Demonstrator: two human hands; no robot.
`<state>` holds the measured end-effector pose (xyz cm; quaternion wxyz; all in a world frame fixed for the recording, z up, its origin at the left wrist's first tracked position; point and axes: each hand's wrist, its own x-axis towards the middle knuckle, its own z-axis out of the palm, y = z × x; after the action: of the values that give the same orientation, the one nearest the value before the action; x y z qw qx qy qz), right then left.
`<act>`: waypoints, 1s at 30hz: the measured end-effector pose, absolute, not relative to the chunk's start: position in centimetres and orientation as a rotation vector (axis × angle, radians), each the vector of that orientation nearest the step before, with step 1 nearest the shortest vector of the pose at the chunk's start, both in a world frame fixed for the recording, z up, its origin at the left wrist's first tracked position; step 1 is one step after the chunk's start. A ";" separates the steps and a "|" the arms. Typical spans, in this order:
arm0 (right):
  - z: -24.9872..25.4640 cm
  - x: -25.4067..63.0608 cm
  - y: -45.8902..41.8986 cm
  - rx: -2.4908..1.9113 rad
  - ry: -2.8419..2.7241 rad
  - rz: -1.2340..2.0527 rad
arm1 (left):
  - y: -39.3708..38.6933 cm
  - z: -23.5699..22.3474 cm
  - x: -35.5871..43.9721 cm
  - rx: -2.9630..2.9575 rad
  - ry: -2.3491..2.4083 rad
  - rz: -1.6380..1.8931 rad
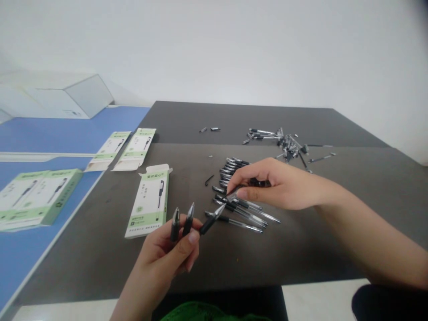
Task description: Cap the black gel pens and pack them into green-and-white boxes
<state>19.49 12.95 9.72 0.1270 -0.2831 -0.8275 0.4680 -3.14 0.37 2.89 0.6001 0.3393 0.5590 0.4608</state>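
1. One wide dark-grey counter [110,267] carries the loose pens, within reach.
2. White-and-green paper carton [149,200] lies flat near left hand [167,258], probably for easy access.
3. Left hand grasps three black-grip pens [189,219], tips fanned, likely for separation.
4. Right hand [284,185] pinches small clear piece, maybe a cap, at one tip.
5. Loose clear-barrel pens [245,226] lie roughly side by side.

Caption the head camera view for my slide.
Left hand holding silver-tipped pens with black grips, right hand pinching a clear plastic piece, above a dark grey tabletop.
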 end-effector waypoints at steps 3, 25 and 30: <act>10.0 19.4 12.5 -0.851 -2.435 1.343 | 0.3 2.6 -3.3 0.845 1.286 1.052; 7.9 19.7 9.6 -0.881 -2.212 1.565 | 1.3 0.9 -4.3 1.048 1.010 0.930; 8.1 21.8 10.3 -0.870 -1.913 1.685 | 1.9 0.9 -3.7 1.042 0.993 0.922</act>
<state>21.78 10.30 8.08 0.2221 -0.3148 -0.6923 0.6101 -3.71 1.89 0.91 0.6563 0.4600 0.4382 0.4069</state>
